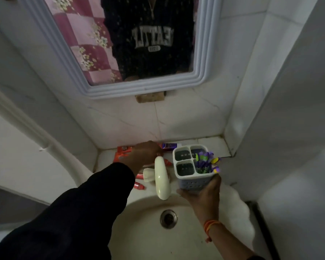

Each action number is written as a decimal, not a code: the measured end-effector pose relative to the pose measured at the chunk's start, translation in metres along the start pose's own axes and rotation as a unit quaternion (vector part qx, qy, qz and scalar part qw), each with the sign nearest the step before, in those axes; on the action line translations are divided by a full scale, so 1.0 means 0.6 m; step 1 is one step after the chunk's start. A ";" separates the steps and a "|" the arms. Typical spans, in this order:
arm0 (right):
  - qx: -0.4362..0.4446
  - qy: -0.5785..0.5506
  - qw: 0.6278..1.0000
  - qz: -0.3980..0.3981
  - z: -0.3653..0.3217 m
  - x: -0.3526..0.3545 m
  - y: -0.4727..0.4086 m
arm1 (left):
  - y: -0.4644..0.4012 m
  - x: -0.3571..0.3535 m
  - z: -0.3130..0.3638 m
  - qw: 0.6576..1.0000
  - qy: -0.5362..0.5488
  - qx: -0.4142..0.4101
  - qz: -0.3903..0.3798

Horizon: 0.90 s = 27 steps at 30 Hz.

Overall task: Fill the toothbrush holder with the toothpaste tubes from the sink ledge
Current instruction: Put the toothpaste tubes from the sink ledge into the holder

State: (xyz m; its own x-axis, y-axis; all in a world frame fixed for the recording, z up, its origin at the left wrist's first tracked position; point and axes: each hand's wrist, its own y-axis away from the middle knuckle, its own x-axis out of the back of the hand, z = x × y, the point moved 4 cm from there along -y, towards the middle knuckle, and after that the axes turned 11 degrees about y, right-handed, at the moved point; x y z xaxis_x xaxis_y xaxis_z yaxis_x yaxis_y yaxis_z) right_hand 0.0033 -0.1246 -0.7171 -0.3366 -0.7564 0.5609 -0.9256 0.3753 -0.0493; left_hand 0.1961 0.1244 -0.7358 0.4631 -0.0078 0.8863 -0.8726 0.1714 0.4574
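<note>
Your right hand (203, 192) wraps tight around the white and blue plastic toothbrush holder (192, 168), above the sink. Your left hand (144, 153) reaches down onto the toothpaste tubes on the white sink ledge (210, 145); you cannot tell if its grip has closed. A purple tube (169, 145) lies just beside its fingers.

Dim, soft focus, wide-angle bending at edges.

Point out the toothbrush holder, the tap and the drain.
holder (192, 184): head view, perforated front wall.
tap (160, 177): head view, middle of the spout.
drain (168, 218): head view, metal centre.
</note>
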 end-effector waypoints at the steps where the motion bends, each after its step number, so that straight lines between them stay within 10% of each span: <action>1: 0.004 -0.006 1.000 -0.003 0.001 -0.002 -0.001 | 0.007 0.007 0.015 1.000 -0.008 -0.018 -0.014; 14: -0.090 -0.030 0.983 -0.157 0.061 -0.016 -0.029 | 0.093 0.137 0.114 0.966 -0.082 -0.227 0.094; 27: -0.027 -0.077 0.991 -0.107 0.025 0.013 -0.022 | 0.207 0.269 0.290 0.963 0.077 -0.238 0.103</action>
State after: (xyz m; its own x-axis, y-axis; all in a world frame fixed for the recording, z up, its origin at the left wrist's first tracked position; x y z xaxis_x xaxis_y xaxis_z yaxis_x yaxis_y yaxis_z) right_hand 0.0102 -0.1437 -0.7247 -0.1602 -0.8926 0.4215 -0.9692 0.2232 0.1042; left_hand 0.1352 -0.0271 -0.5232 0.3385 0.2147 0.9162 -0.7948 0.5865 0.1562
